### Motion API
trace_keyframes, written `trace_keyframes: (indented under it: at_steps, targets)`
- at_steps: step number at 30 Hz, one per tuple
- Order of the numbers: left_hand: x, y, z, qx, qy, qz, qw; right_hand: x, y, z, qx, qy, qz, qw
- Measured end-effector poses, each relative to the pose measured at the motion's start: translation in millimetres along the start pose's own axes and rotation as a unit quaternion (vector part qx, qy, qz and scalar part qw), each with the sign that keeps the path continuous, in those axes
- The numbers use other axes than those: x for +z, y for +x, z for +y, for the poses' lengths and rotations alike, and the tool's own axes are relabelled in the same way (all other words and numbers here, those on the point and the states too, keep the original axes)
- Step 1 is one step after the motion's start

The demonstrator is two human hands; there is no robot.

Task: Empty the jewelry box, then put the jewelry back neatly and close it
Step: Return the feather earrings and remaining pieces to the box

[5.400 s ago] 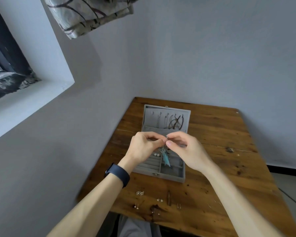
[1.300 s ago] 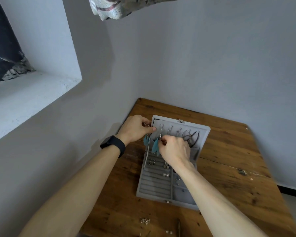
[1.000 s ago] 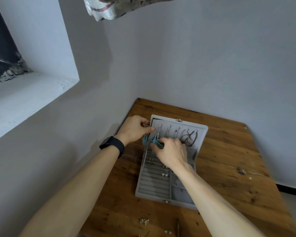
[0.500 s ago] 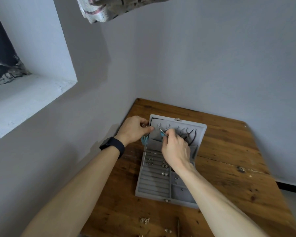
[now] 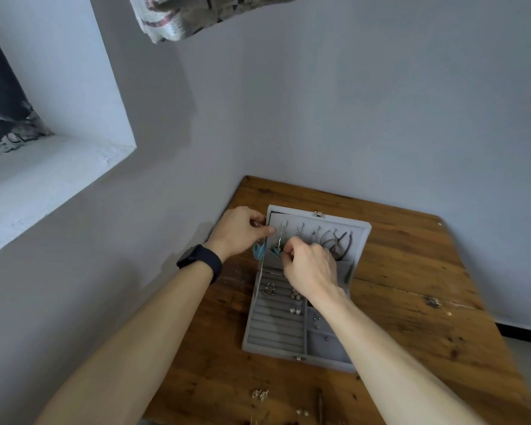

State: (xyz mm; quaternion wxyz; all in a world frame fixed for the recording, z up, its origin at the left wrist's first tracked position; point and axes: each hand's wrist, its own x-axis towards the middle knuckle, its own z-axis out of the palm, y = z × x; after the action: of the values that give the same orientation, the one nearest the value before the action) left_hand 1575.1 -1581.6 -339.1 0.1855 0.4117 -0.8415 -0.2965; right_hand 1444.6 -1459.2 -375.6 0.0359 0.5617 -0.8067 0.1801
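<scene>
A grey jewelry box (image 5: 275,335) lies open on the wooden table, its lid (image 5: 360,233) standing upright at the back. Dark cords and small pieces hang from hooks in the lid. My left hand (image 5: 238,231) is at the lid's left edge, pinching a teal feather earring (image 5: 259,250) that hangs below its fingers. My right hand (image 5: 311,268) is in front of the lid and pinches a second teal earring (image 5: 278,250), which hangs on a chain from a lid hook. Small earrings (image 5: 295,310) sit in the slotted tray.
Loose small jewelry (image 5: 259,394) and a thin dark stick (image 5: 320,404) lie on the wooden table (image 5: 411,302) near its front edge. Grey walls border the table at the back and left. A window recess is upper left; patterned cloth (image 5: 196,13) hangs overhead.
My right hand has dropped from the lid's hooks to its lower edge, and the second teal earring now hangs from a hook. My left hand has stayed at the lid's left edge.
</scene>
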Motion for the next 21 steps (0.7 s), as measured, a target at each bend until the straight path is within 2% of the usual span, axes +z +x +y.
trace_keyframes:
  at_steps: [2,7,13,18,21]
  targets:
    - [0,0,0,-0.002,-0.001,0.001,1.0,0,-2,1,-0.009,-0.006,-0.011,1.0]
    - [2,1,0,-0.011,0.0,0.006,1.0,4,-4,-5,-0.016,-0.017,-0.106,0.994]
    - [-4,-4,-1,-0.008,-0.024,0.007,1.0,3,-8,2,-0.001,0.029,-0.071,0.997]
    - [-22,-21,-4,-0.03,-0.121,0.035,0.992,-8,-16,16,-0.022,0.123,-0.064,0.99]
    - [-32,-31,-1,-0.005,-0.171,0.021,0.985,-15,-19,19,0.012,0.206,-0.04,0.978]
